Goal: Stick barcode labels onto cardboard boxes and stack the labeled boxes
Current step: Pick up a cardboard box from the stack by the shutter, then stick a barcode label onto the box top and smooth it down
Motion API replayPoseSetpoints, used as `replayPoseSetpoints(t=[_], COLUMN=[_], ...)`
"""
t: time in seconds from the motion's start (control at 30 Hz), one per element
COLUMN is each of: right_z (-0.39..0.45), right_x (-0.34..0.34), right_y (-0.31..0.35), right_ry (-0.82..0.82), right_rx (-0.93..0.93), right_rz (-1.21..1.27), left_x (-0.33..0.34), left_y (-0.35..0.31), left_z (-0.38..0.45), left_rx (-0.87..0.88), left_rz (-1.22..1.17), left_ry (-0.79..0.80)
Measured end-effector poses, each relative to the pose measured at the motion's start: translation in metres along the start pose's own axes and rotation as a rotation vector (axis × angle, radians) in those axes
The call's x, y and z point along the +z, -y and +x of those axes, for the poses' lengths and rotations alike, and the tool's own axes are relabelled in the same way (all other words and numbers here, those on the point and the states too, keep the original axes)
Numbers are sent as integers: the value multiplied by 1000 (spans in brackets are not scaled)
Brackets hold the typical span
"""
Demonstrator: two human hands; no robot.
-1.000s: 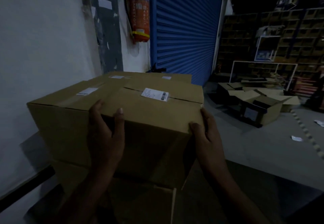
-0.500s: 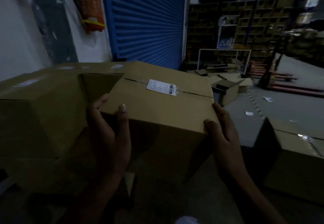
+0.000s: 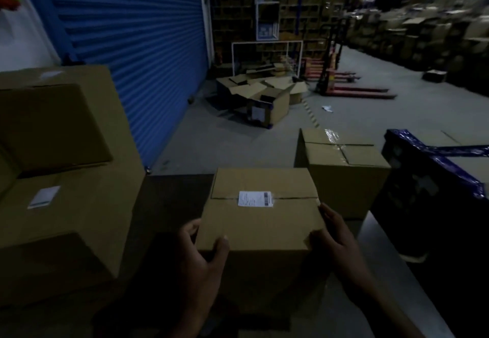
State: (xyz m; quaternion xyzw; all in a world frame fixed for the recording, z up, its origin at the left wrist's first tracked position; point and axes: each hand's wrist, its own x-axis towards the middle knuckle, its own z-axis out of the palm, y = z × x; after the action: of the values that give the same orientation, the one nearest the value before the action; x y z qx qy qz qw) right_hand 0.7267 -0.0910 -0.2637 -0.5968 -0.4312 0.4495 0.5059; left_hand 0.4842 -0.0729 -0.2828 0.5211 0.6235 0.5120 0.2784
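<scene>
I hold a brown cardboard box low in front of me, a white barcode label stuck across its top seam. My left hand grips its near left corner, thumb on the top edge. My right hand grips its near right corner. To the left rises a stack of labeled boxes, with white labels on their tops. A taped box with no label in sight stands just behind the held box to the right.
A blue roller shutter fills the left back wall. Opened, flattened cartons lie on the grey floor beyond. A red pallet jack stands further back. A dark box with blue tape sits at the right. Shelving lines the far wall.
The view swung right, away from the stack. The labeled box came away from the stack's side and went down and right, both hands still gripping its near corners.
</scene>
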Motion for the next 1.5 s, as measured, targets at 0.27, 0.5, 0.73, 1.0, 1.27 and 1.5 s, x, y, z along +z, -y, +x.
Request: replayPoseSetpoints(t=[0.27, 0.5, 0.73, 1.0, 1.27, 1.5], right_z=[1, 22, 40, 47, 55, 61], right_x=[-56, -58, 10, 33, 29, 35], right_y=[-49, -49, -32, -49, -43, -44], right_ry=[-78, -233, -238, -267, -260, -322], right_rx=[57, -166, -310, -272, -129, -112], right_rz=[-97, -1027, -712, -912, -577, -606], left_x=[43, 49, 82, 112, 116, 115], left_y=[34, 35, 3, 26, 37, 42], left_z=[-40, -12, 62, 100, 99, 102], left_rx=[5, 78, 237, 332, 408, 446], left_rz=[93, 151, 238, 455, 396, 425], left_ry=[158, 184, 398, 665, 617, 600])
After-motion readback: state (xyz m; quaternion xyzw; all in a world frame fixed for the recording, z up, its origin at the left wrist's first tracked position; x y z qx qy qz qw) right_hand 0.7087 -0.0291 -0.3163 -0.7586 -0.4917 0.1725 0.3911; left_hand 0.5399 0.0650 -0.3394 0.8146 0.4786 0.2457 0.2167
